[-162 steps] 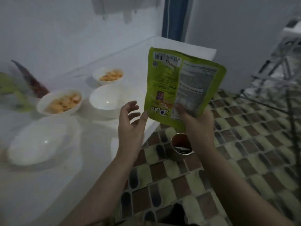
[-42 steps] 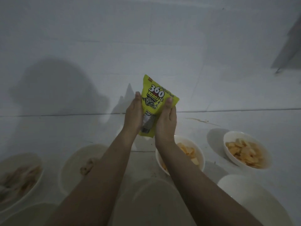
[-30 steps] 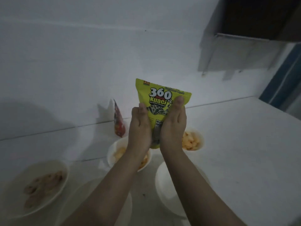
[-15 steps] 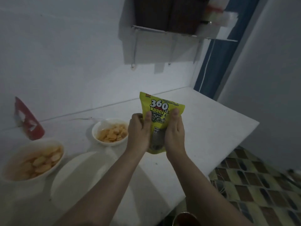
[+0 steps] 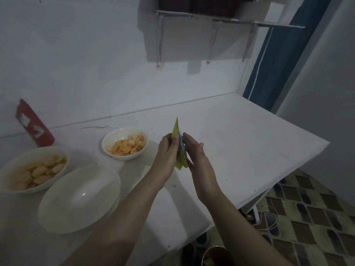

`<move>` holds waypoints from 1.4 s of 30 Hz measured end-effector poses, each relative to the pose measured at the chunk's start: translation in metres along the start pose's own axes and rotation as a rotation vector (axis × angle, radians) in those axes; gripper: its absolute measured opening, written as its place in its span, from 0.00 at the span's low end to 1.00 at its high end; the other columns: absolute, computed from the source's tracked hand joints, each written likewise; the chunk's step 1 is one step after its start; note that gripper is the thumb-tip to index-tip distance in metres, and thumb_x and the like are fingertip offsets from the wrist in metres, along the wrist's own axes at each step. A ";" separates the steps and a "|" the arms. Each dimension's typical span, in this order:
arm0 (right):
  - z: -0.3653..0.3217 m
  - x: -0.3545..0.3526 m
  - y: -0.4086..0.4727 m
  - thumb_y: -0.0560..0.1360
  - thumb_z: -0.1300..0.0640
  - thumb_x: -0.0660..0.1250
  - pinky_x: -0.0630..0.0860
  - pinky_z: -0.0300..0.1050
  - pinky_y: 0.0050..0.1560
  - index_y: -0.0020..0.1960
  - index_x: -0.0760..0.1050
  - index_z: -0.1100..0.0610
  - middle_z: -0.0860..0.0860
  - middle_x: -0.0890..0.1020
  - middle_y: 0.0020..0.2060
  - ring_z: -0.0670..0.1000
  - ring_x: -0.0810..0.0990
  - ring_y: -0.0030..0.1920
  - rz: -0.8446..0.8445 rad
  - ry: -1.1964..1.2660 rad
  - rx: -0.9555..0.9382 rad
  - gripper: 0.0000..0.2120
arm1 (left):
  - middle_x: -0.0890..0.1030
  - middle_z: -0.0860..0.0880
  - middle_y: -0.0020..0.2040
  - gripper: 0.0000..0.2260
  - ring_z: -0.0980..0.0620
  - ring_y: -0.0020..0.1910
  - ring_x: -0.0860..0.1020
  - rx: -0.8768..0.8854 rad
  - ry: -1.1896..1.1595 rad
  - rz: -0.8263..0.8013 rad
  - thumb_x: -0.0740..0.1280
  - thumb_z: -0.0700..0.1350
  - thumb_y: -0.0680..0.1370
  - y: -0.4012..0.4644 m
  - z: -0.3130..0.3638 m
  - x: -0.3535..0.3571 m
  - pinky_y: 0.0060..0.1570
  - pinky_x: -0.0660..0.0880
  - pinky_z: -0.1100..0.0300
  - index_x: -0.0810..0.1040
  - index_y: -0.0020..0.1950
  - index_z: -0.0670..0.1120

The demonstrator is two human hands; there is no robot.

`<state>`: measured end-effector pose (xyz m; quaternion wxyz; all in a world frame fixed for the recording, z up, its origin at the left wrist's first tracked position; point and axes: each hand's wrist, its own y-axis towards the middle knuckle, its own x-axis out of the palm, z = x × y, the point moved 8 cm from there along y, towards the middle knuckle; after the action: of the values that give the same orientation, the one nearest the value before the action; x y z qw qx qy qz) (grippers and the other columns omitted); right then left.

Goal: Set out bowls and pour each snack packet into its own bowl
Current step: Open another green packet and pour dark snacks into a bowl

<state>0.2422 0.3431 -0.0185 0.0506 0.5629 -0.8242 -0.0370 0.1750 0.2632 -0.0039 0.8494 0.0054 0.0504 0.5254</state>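
spillage is the risk: left hand [image 5: 169, 150] grips the yellow packet [image 5: 179, 148] edge-on, right hand [image 5: 194, 154] lies flat against it, well clear of the empty bowl [image 5: 80, 198].

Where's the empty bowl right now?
In the head view the empty bowl sits low on the left of the white table, just in front of two bowls of snacks, left of the person's left forearm.
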 end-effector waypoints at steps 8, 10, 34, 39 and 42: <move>0.018 0.002 0.001 0.82 0.44 0.50 0.69 0.24 0.56 0.75 0.60 0.40 0.31 0.67 0.62 0.27 0.70 0.61 0.005 -0.062 -0.001 0.21 | 0.72 0.53 0.63 0.24 0.62 0.61 0.74 0.106 0.006 -0.070 0.62 0.59 0.75 -0.012 -0.018 0.003 0.56 0.75 0.66 0.65 0.68 0.51; 0.019 0.002 0.001 0.83 0.46 0.51 0.69 0.23 0.56 0.75 0.60 0.43 0.34 0.67 0.60 0.26 0.70 0.58 0.018 -0.061 -0.012 0.20 | 0.71 0.52 0.62 0.21 0.66 0.57 0.74 0.115 -0.005 -0.055 0.63 0.58 0.75 -0.014 -0.020 0.003 0.51 0.75 0.69 0.63 0.63 0.51; 0.011 0.008 0.003 0.83 0.52 0.56 0.78 0.44 0.53 0.57 0.71 0.51 0.49 0.78 0.53 0.44 0.78 0.54 0.021 -0.318 -0.187 0.07 | 0.70 0.49 0.62 0.08 0.59 0.61 0.72 0.272 0.193 -0.005 0.57 0.39 0.83 -0.018 -0.006 -0.011 0.59 0.68 0.70 0.75 0.48 0.45; -0.011 0.009 0.006 0.83 0.57 0.54 0.74 0.40 0.42 0.48 0.70 0.52 0.49 0.70 0.53 0.42 0.74 0.45 -0.020 -0.592 -0.307 0.08 | 0.67 0.49 0.66 0.12 0.70 0.57 0.70 0.287 0.198 0.017 0.58 0.37 0.82 -0.020 0.003 -0.010 0.53 0.66 0.75 0.71 0.41 0.49; -0.016 0.008 0.005 0.83 0.58 0.55 0.74 0.44 0.40 0.46 0.70 0.53 0.48 0.69 0.52 0.45 0.74 0.42 -0.012 -0.583 -0.325 0.09 | 0.67 0.50 0.66 0.10 0.69 0.55 0.70 0.286 0.217 0.024 0.58 0.37 0.82 -0.019 0.003 -0.009 0.51 0.67 0.74 0.72 0.42 0.41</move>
<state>0.2365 0.3372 -0.0017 -0.0987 0.5182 -0.7838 -0.3277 0.1879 0.2466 -0.0012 0.8233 0.0699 0.2157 0.5203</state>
